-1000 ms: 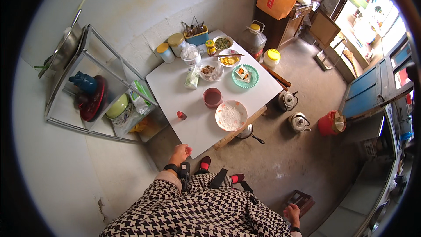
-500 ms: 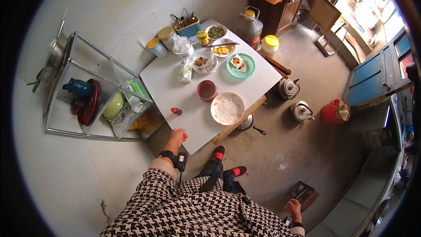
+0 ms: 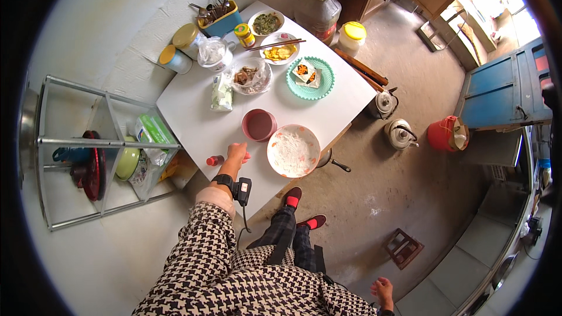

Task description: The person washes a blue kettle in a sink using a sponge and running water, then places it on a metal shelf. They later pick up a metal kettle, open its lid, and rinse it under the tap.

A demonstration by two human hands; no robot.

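My left hand [image 3: 237, 152] is over the near part of the white table [image 3: 193, 108], its fingers loosely bent and apart with nothing seen in them. Close to its left lies a small red-capped bottle [image 3: 215, 160]. Just beyond the fingers stands a deep pink bowl [image 3: 259, 124]; I cannot tell whether it holds liquid. To the right, a white bowl with orange marks [image 3: 317, 151] has white powder [image 3: 293, 149] spread inside. Away from the table, my right hand [image 3: 382, 290] hangs low at my right side, fingers loosely curled and apart, holding nothing.
Farther back on the table are a green woven basket [image 3: 332, 77], dishes of food, chopsticks [image 3: 276, 44], jars and a utensil holder [image 3: 219, 21]. A metal rack [image 3: 105, 147] stands left. Kettles [image 3: 401, 134], a red bucket [image 3: 443, 133] and a wooden stool [image 3: 404, 248] are on the floor.
My left hand has moved forward over the table, past the red-capped bottle towards the pink bowl. The view has shifted closer to the table. My right hand sits slightly lower and farther left in view.
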